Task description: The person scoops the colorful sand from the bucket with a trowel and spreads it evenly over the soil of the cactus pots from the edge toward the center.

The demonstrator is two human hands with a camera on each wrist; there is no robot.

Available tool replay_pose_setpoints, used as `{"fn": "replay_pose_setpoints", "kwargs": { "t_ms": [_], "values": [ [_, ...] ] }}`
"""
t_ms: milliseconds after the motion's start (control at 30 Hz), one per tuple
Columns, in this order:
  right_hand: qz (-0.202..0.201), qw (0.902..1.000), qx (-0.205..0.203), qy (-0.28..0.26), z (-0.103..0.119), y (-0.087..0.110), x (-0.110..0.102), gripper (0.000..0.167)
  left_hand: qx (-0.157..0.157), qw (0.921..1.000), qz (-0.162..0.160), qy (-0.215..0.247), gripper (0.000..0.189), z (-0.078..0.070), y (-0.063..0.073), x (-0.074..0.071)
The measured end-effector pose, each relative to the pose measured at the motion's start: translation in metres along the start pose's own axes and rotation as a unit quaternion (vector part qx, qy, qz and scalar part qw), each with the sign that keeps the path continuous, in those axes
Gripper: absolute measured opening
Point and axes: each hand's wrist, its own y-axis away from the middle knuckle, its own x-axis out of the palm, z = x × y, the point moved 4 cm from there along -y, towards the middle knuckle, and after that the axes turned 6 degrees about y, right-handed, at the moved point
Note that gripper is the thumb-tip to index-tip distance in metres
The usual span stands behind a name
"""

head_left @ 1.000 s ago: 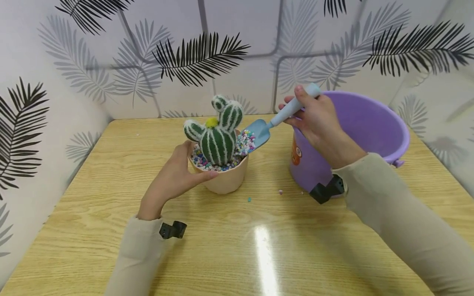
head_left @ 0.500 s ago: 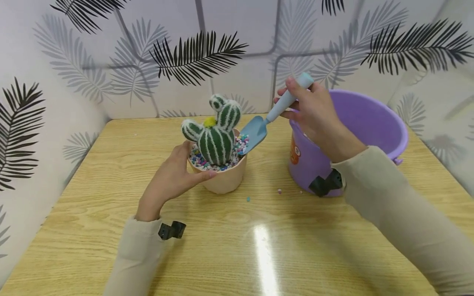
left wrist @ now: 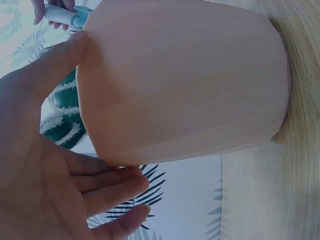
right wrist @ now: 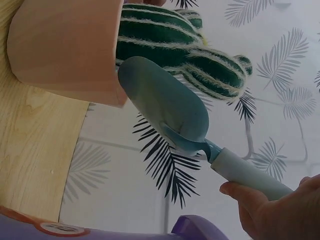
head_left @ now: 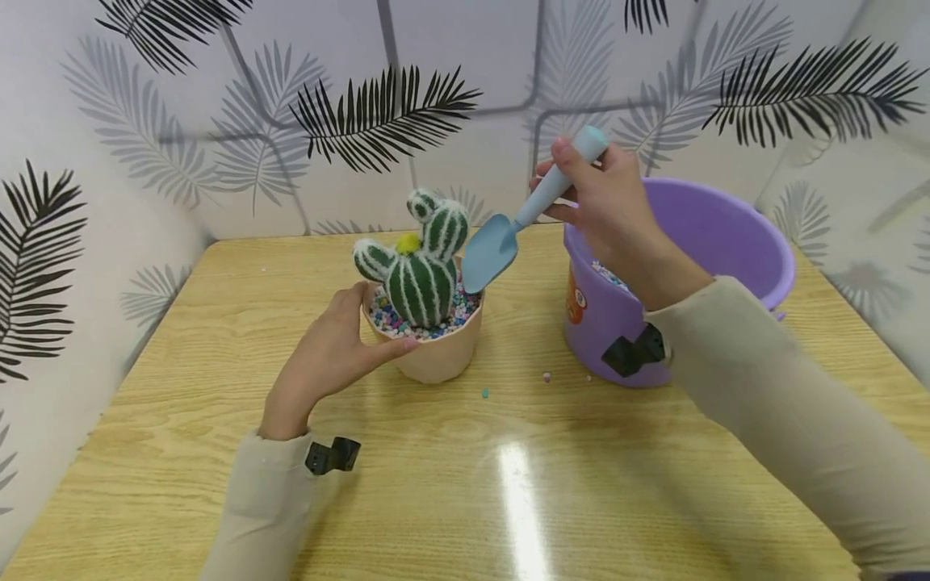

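A green and white knitted cactus (head_left: 420, 286) stands in a peach flowerpot (head_left: 439, 359), bedded in small coloured pebbles (head_left: 465, 305). My left hand (head_left: 323, 355) holds the pot at its left rim, thumb along the front and fingers around the far side. Up at the right, my right hand (head_left: 606, 194) grips a light blue hand trowel (head_left: 534, 202) by its handle. The trowel's blade (head_left: 490, 252) slants down over the pot's right rim, with no pebbles showing on it. In the right wrist view the blade's back (right wrist: 165, 105) overlaps the pot's edge and the cactus.
A purple bucket (head_left: 592, 339) stands on the right, partly behind my right forearm, with pebbles (head_left: 610, 277) visible inside. A few loose pebbles (head_left: 547, 377) lie on the wooden table (head_left: 436, 500). A leaf-patterned wall covering (head_left: 494, 145) rises behind.
The trowel has tipped steeper, its handle rising and moving left. The pebbles on its blade have slid into the pot, and the blade has lifted slightly. My left hand stays on the pot.
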Motion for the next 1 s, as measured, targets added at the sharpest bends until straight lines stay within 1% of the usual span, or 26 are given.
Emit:
{"fn": "replay_pose_setpoints", "kwargs": {
  "t_ms": [100,200,267,333,433,500,533,600,667,733,800,867,900,1000],
  "values": [
    [0.008,0.9996,-0.005,0.025,-0.006,-0.001,0.004,0.021,0.018,0.9993,0.008,0.030,0.092,0.002,-0.002,0.004],
    [0.010,0.9988,0.000,0.049,-0.012,-0.002,0.004,0.020,0.022,0.9989,0.015,0.038,0.096,0.002,-0.002,0.007],
    [0.008,0.9983,0.000,0.058,-0.014,-0.002,0.005,0.021,0.016,0.9996,0.009,0.021,0.097,0.001,-0.002,0.009],
    [0.007,0.9979,-0.005,0.065,-0.015,-0.002,0.005,0.021,0.006,0.9999,-0.005,-0.012,0.097,-0.002,-0.001,0.009],
    [0.007,0.9975,-0.012,0.069,-0.016,-0.001,0.007,0.020,0.002,0.9983,-0.028,-0.051,0.096,-0.007,0.001,0.010],
    [0.005,0.9976,-0.014,0.068,-0.016,0.000,0.007,0.020,0.003,0.9970,-0.038,-0.067,0.096,-0.011,0.002,0.009],
    [0.004,0.9976,-0.015,0.067,-0.015,0.000,0.007,0.020,0.001,0.9970,-0.039,-0.067,0.097,-0.011,0.002,0.009],
    [0.001,0.9978,-0.012,0.065,-0.014,0.000,0.006,0.021,0.000,0.9983,-0.035,-0.047,0.098,-0.010,0.001,0.008],
    [0.001,0.9979,-0.011,0.064,-0.012,0.000,0.006,0.022,0.003,0.9997,-0.022,-0.006,0.097,-0.007,0.000,0.007],
    [0.003,0.9980,-0.012,0.062,-0.010,0.000,0.004,0.022,0.013,0.9991,-0.006,0.040,0.096,-0.004,-0.003,0.007],
    [0.003,0.9981,-0.012,0.060,-0.009,0.000,0.003,0.021,0.022,0.9977,0.006,0.064,0.096,-0.001,-0.005,0.007],
    [0.002,0.9983,-0.013,0.057,-0.008,0.000,0.001,0.020,0.026,0.9973,0.013,0.067,0.096,0.001,-0.007,0.008],
    [0.003,0.9983,-0.013,0.057,-0.007,0.001,0.000,0.019,0.023,0.9978,0.014,0.061,0.097,0.001,-0.007,0.008],
    [0.002,0.9984,-0.014,0.055,-0.006,0.002,-0.002,0.019,0.006,0.9993,0.010,0.034,0.101,0.000,-0.006,0.009]
  ]
}}
